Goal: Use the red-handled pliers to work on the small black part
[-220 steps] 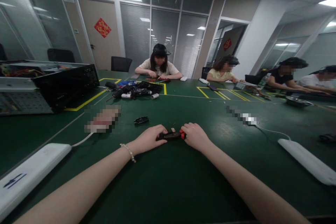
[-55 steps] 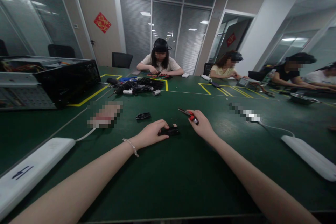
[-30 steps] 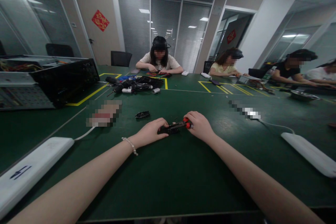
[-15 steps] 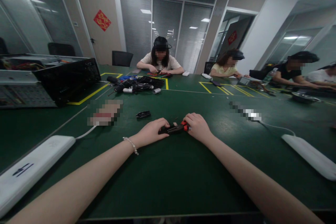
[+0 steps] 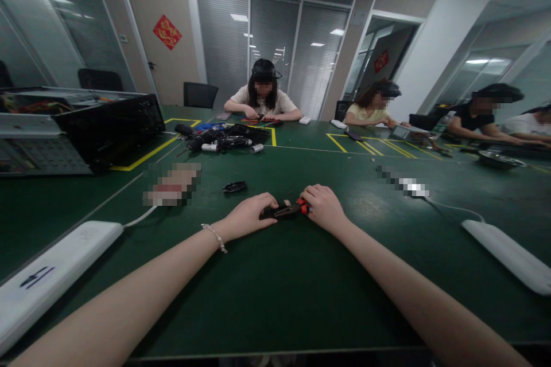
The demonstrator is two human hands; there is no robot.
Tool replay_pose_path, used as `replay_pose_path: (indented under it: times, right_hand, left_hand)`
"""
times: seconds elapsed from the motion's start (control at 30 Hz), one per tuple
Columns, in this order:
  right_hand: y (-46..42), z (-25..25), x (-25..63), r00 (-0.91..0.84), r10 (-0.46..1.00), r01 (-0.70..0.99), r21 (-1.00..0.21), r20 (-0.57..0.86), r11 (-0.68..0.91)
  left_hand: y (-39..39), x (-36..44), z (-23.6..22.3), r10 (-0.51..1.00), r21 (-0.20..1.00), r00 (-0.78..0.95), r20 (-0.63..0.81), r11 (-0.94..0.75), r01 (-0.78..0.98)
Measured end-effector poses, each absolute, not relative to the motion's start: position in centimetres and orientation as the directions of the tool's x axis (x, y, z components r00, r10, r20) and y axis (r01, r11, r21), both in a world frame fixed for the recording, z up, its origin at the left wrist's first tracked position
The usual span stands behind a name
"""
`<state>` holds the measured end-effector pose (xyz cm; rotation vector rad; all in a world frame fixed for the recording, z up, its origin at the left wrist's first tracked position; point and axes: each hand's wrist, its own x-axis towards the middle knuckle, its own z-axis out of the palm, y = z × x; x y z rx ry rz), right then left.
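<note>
My left hand grips a small dark casing between thumb and fingers, low over the green table. My right hand is closed around the red handles of a pair of pliers. The pliers' dark jaws point left and reach onto the casing; whether they pinch a part of it, I cannot tell. A small pale piece shows just behind the jaws. Beyond my left hand, a separate black plastic part lies on the table.
An opened computer case stands at the left. A heap of dark parts with a drill lies farther back. White power banks with cables flank my arms. Several people work around the table, one person directly opposite.
The pliers' jaws have tilted slightly and look a little wider apart over the casing. Both hands stay in nearly the same place.
</note>
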<state>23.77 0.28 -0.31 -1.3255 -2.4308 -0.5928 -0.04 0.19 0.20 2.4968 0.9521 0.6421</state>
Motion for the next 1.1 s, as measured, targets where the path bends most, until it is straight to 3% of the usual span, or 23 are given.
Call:
replay_pose_path:
  times: [0.53, 1.1]
  right_hand:
    - [0.39, -0.31, 23.59, -0.547, 0.732, 0.836, 0.23, 0.407, 0.498]
    - [0.1, -0.16, 23.44, -0.534, 0.742, 0.844, 0.217, 0.404, 0.49]
  left_hand:
    - [0.17, 0.05, 0.4, 0.706, 0.48, 0.663, 0.249, -0.685, 0.548]
    - [0.4, -0.19, 0.11, 0.699, 0.532, 0.678, 0.226, -0.672, 0.515]
